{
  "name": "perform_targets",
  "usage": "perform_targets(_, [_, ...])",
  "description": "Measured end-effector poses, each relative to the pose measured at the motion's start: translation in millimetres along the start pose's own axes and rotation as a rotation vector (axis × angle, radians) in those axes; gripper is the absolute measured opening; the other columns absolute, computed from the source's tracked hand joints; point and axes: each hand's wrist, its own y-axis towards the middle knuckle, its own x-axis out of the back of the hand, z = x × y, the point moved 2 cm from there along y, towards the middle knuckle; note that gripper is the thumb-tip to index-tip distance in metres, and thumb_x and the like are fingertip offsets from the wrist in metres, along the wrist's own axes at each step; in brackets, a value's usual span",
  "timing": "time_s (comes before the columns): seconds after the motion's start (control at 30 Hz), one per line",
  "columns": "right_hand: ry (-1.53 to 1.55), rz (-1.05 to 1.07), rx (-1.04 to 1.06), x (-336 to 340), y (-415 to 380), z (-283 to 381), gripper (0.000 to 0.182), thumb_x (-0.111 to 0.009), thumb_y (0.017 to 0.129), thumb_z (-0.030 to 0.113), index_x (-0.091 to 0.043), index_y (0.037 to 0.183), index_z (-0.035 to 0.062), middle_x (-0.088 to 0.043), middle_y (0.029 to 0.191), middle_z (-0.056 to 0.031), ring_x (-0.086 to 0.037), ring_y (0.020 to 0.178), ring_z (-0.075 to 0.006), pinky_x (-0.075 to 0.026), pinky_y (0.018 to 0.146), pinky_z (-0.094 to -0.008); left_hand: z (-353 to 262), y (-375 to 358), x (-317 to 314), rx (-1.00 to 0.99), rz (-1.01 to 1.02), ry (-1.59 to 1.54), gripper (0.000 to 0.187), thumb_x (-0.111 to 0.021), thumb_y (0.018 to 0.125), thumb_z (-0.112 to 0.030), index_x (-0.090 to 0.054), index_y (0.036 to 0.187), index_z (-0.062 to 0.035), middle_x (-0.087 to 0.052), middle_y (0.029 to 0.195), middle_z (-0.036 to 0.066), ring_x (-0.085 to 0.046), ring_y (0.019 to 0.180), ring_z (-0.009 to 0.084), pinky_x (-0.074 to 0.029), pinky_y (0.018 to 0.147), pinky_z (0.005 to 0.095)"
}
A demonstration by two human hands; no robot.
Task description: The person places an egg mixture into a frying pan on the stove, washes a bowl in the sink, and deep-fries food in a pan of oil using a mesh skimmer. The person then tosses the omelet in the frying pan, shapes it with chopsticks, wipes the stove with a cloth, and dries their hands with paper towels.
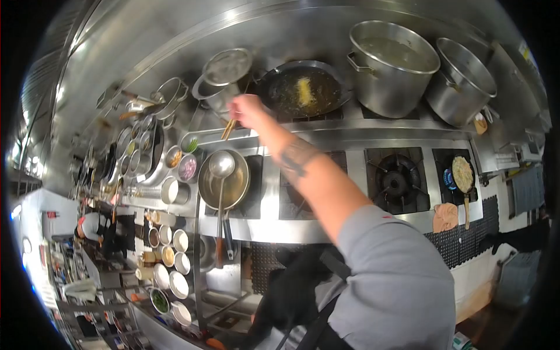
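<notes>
My right hand (246, 111) is closed around wooden chopsticks (228, 129), whose visible ends point down and left. It reaches over the back of the stove, between a metal pot (217, 98) topped by a mesh strainer (228, 67) and a wide black wok (274, 96) of dark oil. In that oil floats a yellow fried piece (304, 92). Below my hand, a ladle (221, 164) rests across a steel pan (241, 195). My left hand is out of view.
Two tall stockpots (385, 87) (458, 87) stand at the back right. A small pan of food (462, 175) sits over a blue flame, beside a folded cloth (445, 217). Ingredient bowls (187, 167) line the left. Farther left, another person (93, 226) bends forward.
</notes>
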Motion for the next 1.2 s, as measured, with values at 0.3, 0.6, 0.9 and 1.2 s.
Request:
perform_targets(0.3, [-0.659,0.088,0.043,-56.2,-3.8,-8.2,0.05,-0.052,0.1,0.03,-0.044,0.13,-0.0093,-0.063,0.109,-0.0296,-0.07,0.087,-0.0372,-0.059,0.064,-0.0428,-17.3,65.6,64.3,0.152,0.153,-0.304,0.024,-0.066,0.08,-0.012,-0.064,0.104,-0.0083,-0.068,0.087,0.011,-0.066,0.079,0.0285,-0.054,0.064,0.0415])
perform_targets(0.6, [-0.819,0.501,-0.058,45.8,-342.5,112.0,0.048,-0.064,0.095,0.028,-0.053,0.134,0.0029,-0.066,0.114,-0.0171,-0.07,0.088,-0.0236,-0.06,0.064,-0.0325,-32.0,162.1,132.2,0.031,0.304,-0.255,0.025,-0.066,0.081,-0.012,-0.064,0.105,-0.0079,-0.068,0.087,0.011,-0.066,0.08,0.0279,-0.054,0.064,0.0411])
perform_targets(0.9, [0.155,-0.694,0.143,340.0,-617.7,-101.2,0.04,-0.053,0.093,0.033,-0.067,0.109,-0.0002,-0.068,0.107,-0.0215,-0.068,0.09,-0.0357,-0.055,0.067,-0.0505,-41.2,221.6,169.5,-0.029,0.353,-0.138,0.025,-0.065,0.081,-0.012,-0.064,0.106,-0.0074,-0.068,0.087,0.01,-0.066,0.08,0.0274,-0.054,0.064,0.0406])
perform_targets(1.2, [-1.682,-0.953,-0.408,454.9,-668.8,-192.3,0.022,-0.051,0.085,0.014,-0.067,0.094,0.0008,-0.068,0.09,-0.0247,-0.065,0.085,-0.0419,-0.052,0.077,-0.0491,-30.5,179.4,140.0,-0.079,0.369,-0.098,0.026,-0.065,0.082,-0.011,-0.064,0.108,-0.0069,-0.068,0.088,0.01,-0.066,0.08,0.0268,-0.054,0.064,0.0402])
